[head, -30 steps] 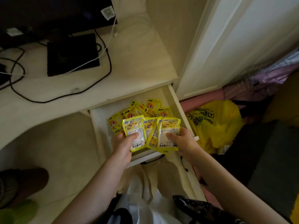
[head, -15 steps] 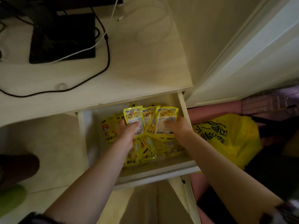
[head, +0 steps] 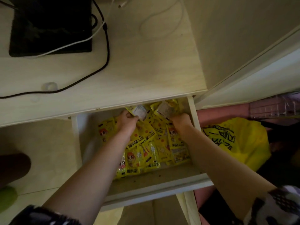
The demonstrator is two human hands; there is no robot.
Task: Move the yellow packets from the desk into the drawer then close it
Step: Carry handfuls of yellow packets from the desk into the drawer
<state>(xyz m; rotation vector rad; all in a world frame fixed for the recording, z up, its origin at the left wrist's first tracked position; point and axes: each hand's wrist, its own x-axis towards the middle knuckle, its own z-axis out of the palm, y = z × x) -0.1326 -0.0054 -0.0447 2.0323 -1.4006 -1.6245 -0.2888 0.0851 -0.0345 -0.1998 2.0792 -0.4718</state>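
Two bare forearms are reaching from the near side down into the open drawer (head: pixel 155 190), which is standing pulled out from under the table's (head: pixel 146 65) near edge at its right corner. You are looking at its pale front panel first, then a strip of bare drawer floor just behind that panel. Past that strip, a heap of yellow packets (head: pixel 152 150) is lying across the middle and right of the drawer floor, overlapping one another, with one packet sitting apart toward the left wall.

Farther in, your left hand (head: pixel 125 121) is curling its grip round a packet with a white label (head: pixel 140 111), holding it tilted up at the back of the drawer, just under the table's edge. Your right hand (head: pixel 181 121) is doing likewise near the right wall, its fingers closing on a second held packet (head: pixel 165 108), also tipped up. The two hands are staying apart, with loose packets lying between and beneath them.

Beyond the drawer, on the table top, a black cable (head: pixel 106 46) is curving along toward the left edge, a white cable (head: pixel 73 43) is crossing a black flat device (head: pixel 52 26) at the far left, and a small clear ring (head: pixel 50 86) is resting near the near edge.

To the right of the drawer, a yellow plastic bag (head: pixel 240 143) is sitting on the floor.
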